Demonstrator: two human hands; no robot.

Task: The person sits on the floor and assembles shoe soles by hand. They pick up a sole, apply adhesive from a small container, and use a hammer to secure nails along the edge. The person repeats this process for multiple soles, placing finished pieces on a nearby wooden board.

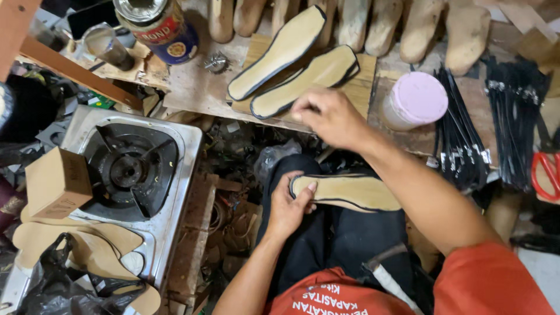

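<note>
Insole [350,192] trimmed in black is held at its toe end by the left hand [289,207], low in mid-frame over the lap. The right hand [329,116], fingers loosely curled, is laid on a second insole [306,81] on the worktop [192,87] above.

1. A gas stove [131,169] sits at the left, with a small cardboard box [56,184] on its edge.
2. A black plastic bag [64,286] lies below it.
3. A glue tin [158,26] and a glass [108,45] stand at the top left.
4. A pink-lidded jar [414,100] stands beside bundles of black straps [464,137].
5. Wooden shoe lasts [379,23] line the back.
6. Red scissors [547,175] lie at the right edge.
</note>
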